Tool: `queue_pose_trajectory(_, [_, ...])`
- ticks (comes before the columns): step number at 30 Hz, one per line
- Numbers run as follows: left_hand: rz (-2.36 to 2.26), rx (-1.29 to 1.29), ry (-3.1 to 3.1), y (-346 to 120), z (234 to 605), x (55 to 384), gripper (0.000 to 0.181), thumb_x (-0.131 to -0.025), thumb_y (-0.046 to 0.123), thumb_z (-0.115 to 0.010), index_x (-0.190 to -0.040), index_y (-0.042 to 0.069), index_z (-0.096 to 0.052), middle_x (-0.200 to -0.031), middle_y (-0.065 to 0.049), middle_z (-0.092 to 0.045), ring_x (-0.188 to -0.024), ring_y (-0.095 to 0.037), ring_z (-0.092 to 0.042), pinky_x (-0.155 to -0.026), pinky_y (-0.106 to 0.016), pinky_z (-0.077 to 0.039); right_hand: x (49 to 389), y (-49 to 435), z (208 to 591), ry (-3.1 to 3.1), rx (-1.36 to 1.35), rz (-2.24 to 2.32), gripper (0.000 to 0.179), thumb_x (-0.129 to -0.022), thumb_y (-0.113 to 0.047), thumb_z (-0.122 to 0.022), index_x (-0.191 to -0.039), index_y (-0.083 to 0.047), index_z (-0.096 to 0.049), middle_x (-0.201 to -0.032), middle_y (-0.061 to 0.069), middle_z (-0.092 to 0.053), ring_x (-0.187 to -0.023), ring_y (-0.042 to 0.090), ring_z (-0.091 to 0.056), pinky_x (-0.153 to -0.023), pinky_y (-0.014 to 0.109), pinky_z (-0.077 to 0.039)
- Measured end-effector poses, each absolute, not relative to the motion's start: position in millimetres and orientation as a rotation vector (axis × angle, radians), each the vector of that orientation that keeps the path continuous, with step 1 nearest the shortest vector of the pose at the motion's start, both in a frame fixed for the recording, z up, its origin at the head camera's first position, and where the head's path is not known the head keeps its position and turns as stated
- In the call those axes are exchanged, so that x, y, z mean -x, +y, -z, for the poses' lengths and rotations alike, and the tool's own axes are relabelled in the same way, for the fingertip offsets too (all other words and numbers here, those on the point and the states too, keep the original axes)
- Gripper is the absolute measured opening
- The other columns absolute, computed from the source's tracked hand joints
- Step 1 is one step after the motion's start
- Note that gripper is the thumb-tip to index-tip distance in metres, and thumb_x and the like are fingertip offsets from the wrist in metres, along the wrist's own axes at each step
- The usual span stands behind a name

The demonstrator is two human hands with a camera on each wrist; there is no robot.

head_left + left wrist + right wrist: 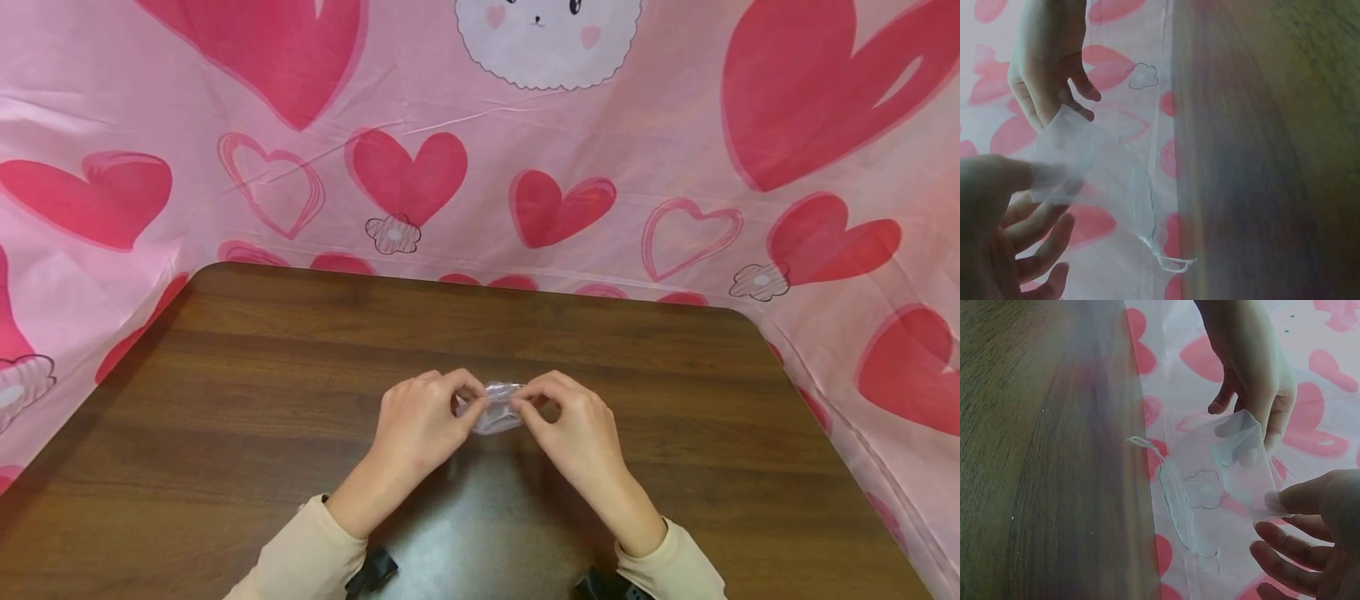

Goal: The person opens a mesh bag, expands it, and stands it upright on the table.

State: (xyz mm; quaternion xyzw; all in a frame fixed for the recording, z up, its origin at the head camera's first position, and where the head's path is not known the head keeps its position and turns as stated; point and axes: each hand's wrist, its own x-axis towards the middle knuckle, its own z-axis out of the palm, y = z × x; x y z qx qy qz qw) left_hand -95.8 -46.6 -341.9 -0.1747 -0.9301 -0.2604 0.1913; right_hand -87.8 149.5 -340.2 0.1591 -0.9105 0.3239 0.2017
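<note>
A small see-through drawstring pouch (498, 412) is held up between the two hands, over the middle of the table. My left hand (423, 417) pinches one upper corner between thumb and forefinger. The opposite corner is pinched the same way by my right hand (576, 421). In the left wrist view the sheer pouch (1107, 159) is stretched flat, its white drawstring loop (1175, 265) hanging from the lower edge. Seen from the right wrist, the gathered edge of the pouch (1175, 500) hangs down with string ends at both sides.
A brown wood-grain table (300, 350) with rounded far corners lies under the hands. Pink cloth (480, 108) printed with red hearts rises behind it and along both sides. Black wrist gear (372, 572) shows at the cuffs.
</note>
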Motion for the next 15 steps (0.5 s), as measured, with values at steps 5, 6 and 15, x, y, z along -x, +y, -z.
queue_pose_trajectory(5, [0.703, 0.563, -2.681, -44.3, 341.0, 94.5, 0.017, -0.081, 0.041, -0.079, -0.095, 0.031, -0.076, -0.07, 0.018, -0.061, -0.061, -0.002, -0.053, -0.054, -0.028, -0.042, 87.4, 150.2, 339.0, -2.547, -0.441, -0.907, 0.012, -0.078, -0.012, -0.085, -0.082, -0.02, -0.076, -0.085, -0.013, -0.069, -0.078, 0.008, -0.065, -0.062, 0.033, -0.047])
queue_pose_trajectory(6, [0.702, 0.571, -2.691, -43.8, 340.8, 94.2, 0.017, -0.082, 0.042, -0.078, -0.095, 0.032, -0.076, -0.069, 0.019, -0.061, -0.061, -0.002, -0.053, -0.055, -0.027, -0.042, 87.4, 150.4, 338.9, -2.547, -0.441, -0.907, 0.012, -0.078, -0.012, -0.085, -0.081, -0.02, -0.076, -0.085, -0.013, -0.069, -0.079, 0.009, -0.065, -0.062, 0.033, -0.048])
queue_pose_trajectory(15, [0.713, 0.565, -2.655, -43.7, 341.1, 93.3, 0.004, -0.083, 0.034, -0.077, -0.085, 0.03, -0.079, -0.066, 0.015, -0.061, -0.058, -0.004, -0.052, -0.051, -0.027, -0.04, 87.4, 150.4, 339.4, -2.538, -0.455, -0.924, 0.015, -0.078, -0.012, -0.085, -0.085, -0.02, -0.076, -0.084, -0.015, -0.067, -0.075, 0.011, -0.063, -0.062, 0.031, -0.047])
